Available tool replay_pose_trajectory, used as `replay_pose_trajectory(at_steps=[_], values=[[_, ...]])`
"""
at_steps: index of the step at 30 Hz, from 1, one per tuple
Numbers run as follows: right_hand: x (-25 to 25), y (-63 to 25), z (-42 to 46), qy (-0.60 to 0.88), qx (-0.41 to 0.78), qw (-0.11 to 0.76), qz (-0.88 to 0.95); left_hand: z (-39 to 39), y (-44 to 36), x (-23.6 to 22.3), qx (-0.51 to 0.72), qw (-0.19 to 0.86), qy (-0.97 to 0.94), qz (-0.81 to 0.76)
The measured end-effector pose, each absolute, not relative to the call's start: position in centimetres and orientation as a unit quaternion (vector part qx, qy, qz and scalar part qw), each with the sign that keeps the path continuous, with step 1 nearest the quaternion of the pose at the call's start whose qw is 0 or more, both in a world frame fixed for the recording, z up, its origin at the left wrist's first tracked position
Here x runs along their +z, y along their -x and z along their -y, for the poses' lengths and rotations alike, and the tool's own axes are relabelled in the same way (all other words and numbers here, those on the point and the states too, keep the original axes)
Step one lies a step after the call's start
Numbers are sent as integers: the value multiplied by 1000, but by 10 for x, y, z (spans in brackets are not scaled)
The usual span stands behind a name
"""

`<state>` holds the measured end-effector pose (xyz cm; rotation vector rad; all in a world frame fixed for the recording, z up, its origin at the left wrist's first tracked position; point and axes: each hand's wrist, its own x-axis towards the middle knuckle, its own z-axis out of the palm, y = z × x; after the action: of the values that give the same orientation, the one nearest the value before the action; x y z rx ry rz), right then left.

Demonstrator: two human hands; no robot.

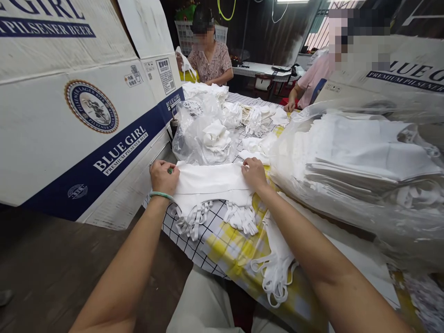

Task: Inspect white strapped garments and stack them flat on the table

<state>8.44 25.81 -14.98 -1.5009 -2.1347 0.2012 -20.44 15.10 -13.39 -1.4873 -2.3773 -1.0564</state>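
A white fabric piece [210, 180] lies spread across the table before me, its narrow straps bunched along the near edge on both sides. At its left end, the bent fingers of my left hand [164, 178] pinch the fabric's edge. A small green item [170, 170] shows at those fingers; I cannot make out what it is. My right hand [255, 173] grips the upper right corner with fingers closed. Below my right forearm, another bundle of white straps [275, 268] hangs over the table's near edge.
A large beer carton [114, 138] stands close on my left. Clear plastic bags [194, 134] with white pieces lie beyond my hands. To the right is a big bagged stack of white fabric [360, 148]. Two people [213, 58] sit across the checked tablecloth [222, 231].
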Motion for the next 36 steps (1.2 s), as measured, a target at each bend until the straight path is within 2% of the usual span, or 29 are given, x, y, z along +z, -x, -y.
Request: replay_pose_trajectory(at_steps=[3, 6, 9, 12, 14, 17, 22, 26, 28, 31, 36], values=[[-153, -85, -257, 524, 103, 279, 798, -153, 203, -130, -370, 68, 490, 786], [-156, -86, -258, 537, 140, 259, 791, -157, 201, -128, -376, 25, 471, 798], [-156, -88, -257, 539, 111, 230, 802, -161, 203, -131, -381, -82, 434, 812], [-153, -89, -253, 511, 27, 219, 831, -164, 206, -135, -397, -210, 427, 785], [-151, -91, -250, 490, -11, 213, 845, -163, 205, -133, -431, -222, 439, 757], [-149, -95, -247, 496, 1, 194, 847, -157, 196, -112, -501, -196, 458, 708], [-127, -91, -239, 499, 75, 175, 845, -136, 159, -44, -495, -256, 540, 631], [-79, -70, -226, 319, 220, 225, 894, -117, 127, 9, -422, -278, 661, 555], [-55, -65, -219, 255, 336, 216, 881, -108, 118, 33, -410, -251, 702, 526], [-29, -78, -202, 247, 462, 197, 829, -95, 117, 66, -435, -179, 730, 496], [-16, -150, -150, 330, 500, 199, 776, -60, 127, 106, -531, -144, 700, 455]])
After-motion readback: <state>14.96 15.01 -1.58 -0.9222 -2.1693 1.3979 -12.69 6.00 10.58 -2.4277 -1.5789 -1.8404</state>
